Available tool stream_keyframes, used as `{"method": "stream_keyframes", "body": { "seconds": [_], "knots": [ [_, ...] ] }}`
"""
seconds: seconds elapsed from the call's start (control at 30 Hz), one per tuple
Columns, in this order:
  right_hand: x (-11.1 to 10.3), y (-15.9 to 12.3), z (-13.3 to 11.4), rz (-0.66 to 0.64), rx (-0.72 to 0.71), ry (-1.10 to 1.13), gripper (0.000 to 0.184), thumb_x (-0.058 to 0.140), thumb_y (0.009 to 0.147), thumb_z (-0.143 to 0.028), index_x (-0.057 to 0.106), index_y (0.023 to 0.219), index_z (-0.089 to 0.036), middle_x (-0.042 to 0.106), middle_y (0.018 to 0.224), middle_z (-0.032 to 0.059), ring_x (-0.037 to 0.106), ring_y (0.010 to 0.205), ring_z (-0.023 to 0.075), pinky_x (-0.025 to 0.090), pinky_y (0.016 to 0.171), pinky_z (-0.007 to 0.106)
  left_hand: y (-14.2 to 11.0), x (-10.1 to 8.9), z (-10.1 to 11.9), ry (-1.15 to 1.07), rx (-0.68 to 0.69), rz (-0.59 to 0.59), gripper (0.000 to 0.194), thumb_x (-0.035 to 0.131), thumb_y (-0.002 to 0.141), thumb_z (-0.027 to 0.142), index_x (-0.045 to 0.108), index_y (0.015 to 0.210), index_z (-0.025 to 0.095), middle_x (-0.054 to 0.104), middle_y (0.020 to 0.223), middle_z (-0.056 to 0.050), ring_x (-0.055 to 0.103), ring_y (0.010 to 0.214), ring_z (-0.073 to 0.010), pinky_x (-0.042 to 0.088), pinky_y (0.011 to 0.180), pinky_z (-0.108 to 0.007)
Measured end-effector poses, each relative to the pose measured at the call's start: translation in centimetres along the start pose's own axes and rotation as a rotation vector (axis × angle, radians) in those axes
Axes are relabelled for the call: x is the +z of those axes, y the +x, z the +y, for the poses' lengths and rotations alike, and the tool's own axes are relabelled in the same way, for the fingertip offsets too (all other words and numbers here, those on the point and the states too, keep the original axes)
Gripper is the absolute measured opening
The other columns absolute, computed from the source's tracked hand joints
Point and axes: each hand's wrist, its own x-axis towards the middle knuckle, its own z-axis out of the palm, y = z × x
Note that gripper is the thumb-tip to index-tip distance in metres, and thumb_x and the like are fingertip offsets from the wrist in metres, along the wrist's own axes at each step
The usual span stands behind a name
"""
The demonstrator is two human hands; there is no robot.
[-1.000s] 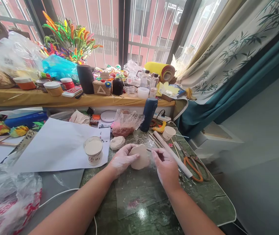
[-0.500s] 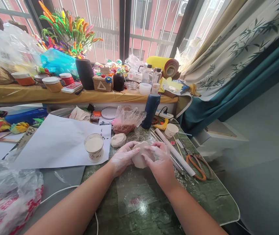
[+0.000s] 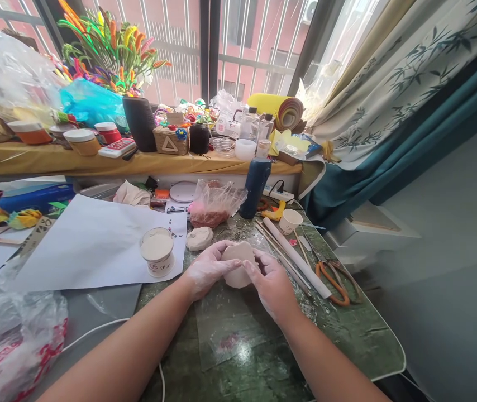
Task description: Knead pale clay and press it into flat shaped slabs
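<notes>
A flat, roundish piece of pale clay [image 3: 237,274] is held up between both hands, above the dark green table. My left hand [image 3: 210,269], dusted white, grips its left edge with the thumb laid across the front. On the other side my right hand [image 3: 271,282] pinches the edge, thumb in front and fingers behind. Both thumb tips come close together on the clay's face. Just beyond the left hand lies a lump of pale clay [image 3: 199,238]. A paper cup [image 3: 157,268] with a white powdery top stands on white paper [image 3: 91,245] to the left.
Right of my hands lie a white rolling pin [image 3: 297,258], thin sticks [image 3: 282,257] and orange-handled scissors [image 3: 333,285]. Behind stand a blue bottle [image 3: 256,188], a bag of reddish-brown material [image 3: 211,209] and a small cup [image 3: 291,221]. A clear sheet [image 3: 230,335] lies on the table [image 3: 347,346].
The right fingers have slid from the clay's front to behind its right edge, and the thumb has shifted up. The left thumb reaches further across. The view has shifted slightly.
</notes>
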Motion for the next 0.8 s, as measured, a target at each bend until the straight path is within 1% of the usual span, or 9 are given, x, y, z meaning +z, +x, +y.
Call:
{"method": "stream_keyframes", "body": {
  "seconds": [0.1,0.17,0.23,0.37,0.5,0.63,0.7,0.73,0.8],
  "knots": [
    [-0.6,0.0,0.3,0.084,0.031,0.043,0.046,0.076,0.079,-0.053,0.076,0.112,-0.022,0.076,0.109,0.0093,0.07,0.093,0.0262,0.056,0.082,0.037,0.2,-0.2,-0.1,0.001,0.007,0.053,0.061,0.094,0.059,0.037,0.063,0.109,0.017,0.072,0.104,-0.007,0.067,0.087,-0.0209,0.05,0.075,-0.029],
    [-0.9,0.1,0.6,0.144,0.066,0.026,0.044,0.078,0.075,-0.056,0.078,0.102,-0.02,0.077,0.098,0.0088,0.069,0.081,0.0245,0.056,0.071,0.035,0.3,-0.3,-0.2,0.023,0.006,0.094,0.059,0.093,0.058,0.038,0.062,0.105,0.017,0.072,0.099,-0.005,0.066,0.082,-0.0191,0.049,0.071,-0.027],
    [-1.2,0.2,0.9,0.16,0.089,-0.006,0.042,0.079,0.073,-0.057,0.079,0.09,-0.019,0.076,0.084,0.0072,0.066,0.07,0.0226,0.053,0.063,0.034,0.4,-0.3,-0.3,0.046,0.003,0.119,0.058,0.093,0.058,0.039,0.061,0.102,0.018,0.071,0.094,-0.003,0.066,0.078,-0.0182,0.048,0.067,-0.025],
    [-1.4,0.1,1.4,0.191,0.03,-0.187,0.037,0.074,0.078,-0.055,0.076,0.079,-0.019,0.071,0.069,0.0037,0.062,0.065,0.0212,0.049,0.063,0.032,0.5,-0.2,-0.5,0.082,0.001,0.137,0.059,0.093,0.057,0.04,0.061,0.101,0.018,0.071,0.091,-0.002,0.066,0.076,-0.0178,0.048,0.066,-0.025],
    [-1.5,-0.4,1.1,0.252,-0.154,-0.35,0.03,0.065,0.088,-0.049,0.073,0.081,-0.021,0.07,0.08,0.0044,0.062,0.074,0.0221,0.048,0.071,0.033,0.5,-0.1,-0.7,0.089,-0.011,0.125,0.058,0.092,0.06,0.041,0.063,0.104,0.017,0.073,0.092,-0.004,0.065,0.077,-0.0183,0.049,0.069,-0.026],
    [-1.2,-0.8,0.4,0.184,-0.321,-0.448,0.02,0.066,0.088,-0.04,0.072,0.077,-0.024,0.067,0.094,0.0062,0.062,0.093,0.025,0.048,0.088,0.037,0.4,-0.1,-0.5,0.057,-0.002,0.09,0.052,0.088,0.066,0.047,0.064,0.102,0.017,0.072,0.095,-0.005,0.065,0.079,-0.0185,0.047,0.069,-0.026],
    [-0.8,-0.8,0.4,0.186,-0.309,-0.429,0.015,0.071,0.084,-0.039,0.072,0.08,-0.024,0.067,0.099,0.0069,0.062,0.096,0.0251,0.048,0.091,0.038,0.2,0.0,-0.3,0.033,-0.011,0.078,0.051,0.087,0.067,0.048,0.065,0.101,0.018,0.073,0.096,-0.005,0.065,0.079,-0.0183,0.046,0.069,-0.025],
    [-0.6,-0.7,0.6,0.203,-0.272,-0.376,0.016,0.073,0.082,-0.039,0.072,0.087,-0.024,0.067,0.101,0.007,0.062,0.094,0.0245,0.05,0.089,0.038,0.1,0.0,-0.2,0.023,-0.014,0.078,0.05,0.088,0.067,0.048,0.066,0.1,0.018,0.073,0.096,-0.004,0.065,0.079,-0.018,0.046,0.07,-0.025],
    [-0.4,-0.4,1.0,0.216,-0.157,-0.196,0.032,0.078,0.078,-0.043,0.068,0.102,-0.024,0.068,0.1,0.0067,0.064,0.087,0.0228,0.053,0.08,0.036,-0.1,0.2,0.0,0.008,-0.011,0.088,0.049,0.089,0.065,0.047,0.066,0.099,0.019,0.073,0.094,-0.003,0.065,0.077,-0.0171,0.046,0.069,-0.025]
  ]
}}
